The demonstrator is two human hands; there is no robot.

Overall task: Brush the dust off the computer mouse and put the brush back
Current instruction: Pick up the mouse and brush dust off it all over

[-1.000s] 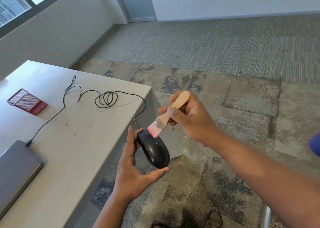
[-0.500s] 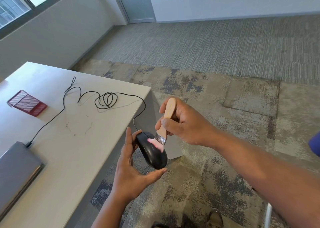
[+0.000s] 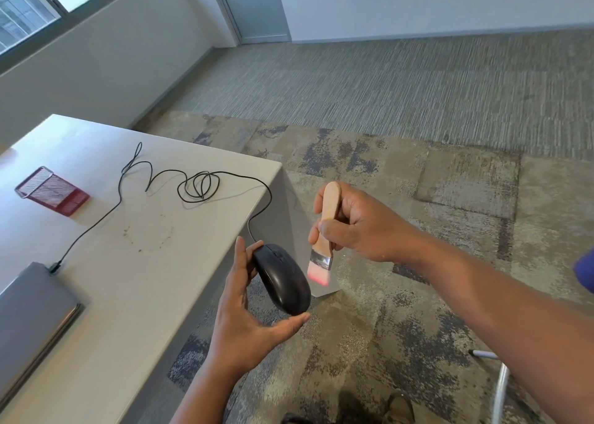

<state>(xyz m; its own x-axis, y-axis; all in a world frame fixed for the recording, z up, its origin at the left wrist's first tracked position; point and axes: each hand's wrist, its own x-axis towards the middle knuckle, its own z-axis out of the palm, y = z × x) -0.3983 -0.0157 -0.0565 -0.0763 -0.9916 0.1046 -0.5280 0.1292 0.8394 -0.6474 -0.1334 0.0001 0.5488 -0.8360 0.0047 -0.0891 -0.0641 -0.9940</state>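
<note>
My left hand holds a black wired computer mouse off the right edge of the table, above the carpet. Fingers sit on its left side and the thumb under its rear end. My right hand grips the wooden handle of a small brush with a metal ferrule and pink bristles. The brush is nearly upright, bristles down, just right of the mouse and clear of its surface.
The mouse cable loops across the grey table to a closed laptop at the left edge. A red mesh holder lies on its side at the table's far left. Patterned carpet lies to the right.
The brush swept down along the mouse's top from front to back, then came off its right side. The handle swung from slanted to nearly upright. My left hand kept the mouse steady.
</note>
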